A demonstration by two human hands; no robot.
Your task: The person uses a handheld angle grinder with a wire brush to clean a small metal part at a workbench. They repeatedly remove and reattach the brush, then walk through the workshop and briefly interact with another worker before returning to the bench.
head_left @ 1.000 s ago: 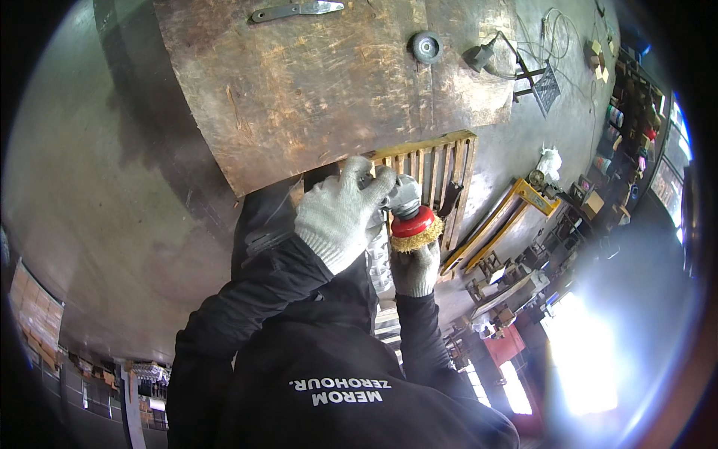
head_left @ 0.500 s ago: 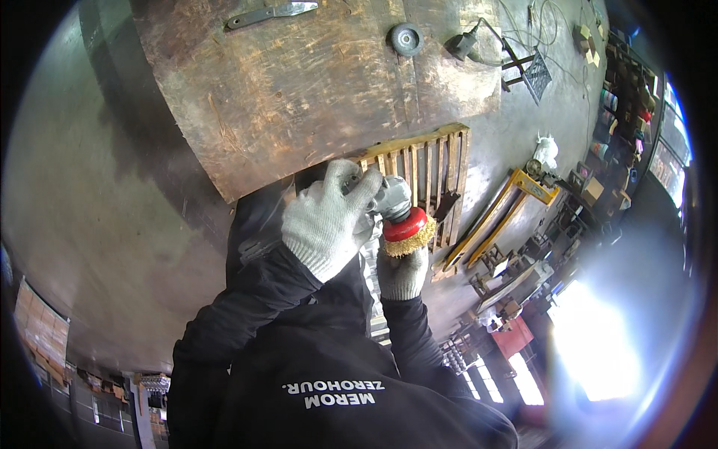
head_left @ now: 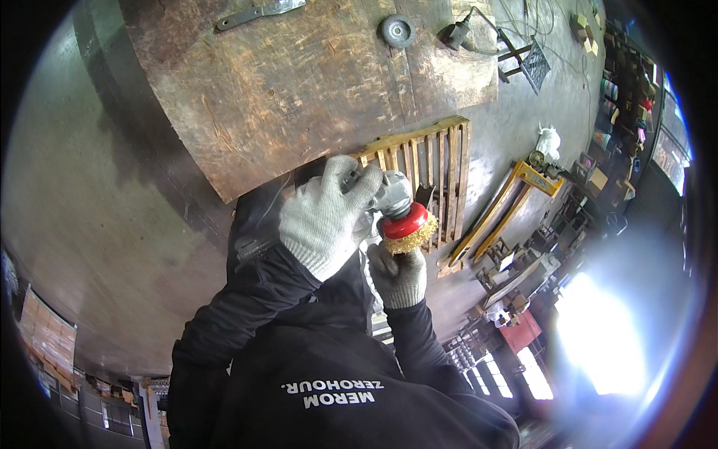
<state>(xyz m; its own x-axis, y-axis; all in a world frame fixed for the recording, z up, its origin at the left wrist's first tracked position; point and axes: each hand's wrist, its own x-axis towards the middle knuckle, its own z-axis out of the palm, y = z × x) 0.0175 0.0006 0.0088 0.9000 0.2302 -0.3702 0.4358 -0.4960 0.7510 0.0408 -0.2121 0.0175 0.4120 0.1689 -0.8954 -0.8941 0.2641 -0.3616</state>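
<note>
My left hand (head_left: 327, 215), in a white knit glove, is closed around the body of an angle grinder (head_left: 392, 194). Its grey gear head points to the right, with a red cup brush (head_left: 405, 224) fitted to it. Brass-coloured wire bristles ring the brush's lower edge. Just below the bristles is my right hand (head_left: 404, 280), gloved too, with its fingers curled. The brush hides part of those fingers, so I cannot tell what they hold or whether they touch the bristles.
A worn wooden board (head_left: 284, 97) lies ahead, bearing a scraper-like blade tool (head_left: 258, 13), a small grey wheel (head_left: 397, 31) and a black plug (head_left: 455, 34). Right of it are a slatted wooden pallet (head_left: 449, 179), a small folding stool (head_left: 534, 66) and a yellow pallet jack (head_left: 516, 191).
My right hand has shifted slightly left under the brush, and its bent fingers show more. The grinder stays in my left hand. The view has tilted a little.
</note>
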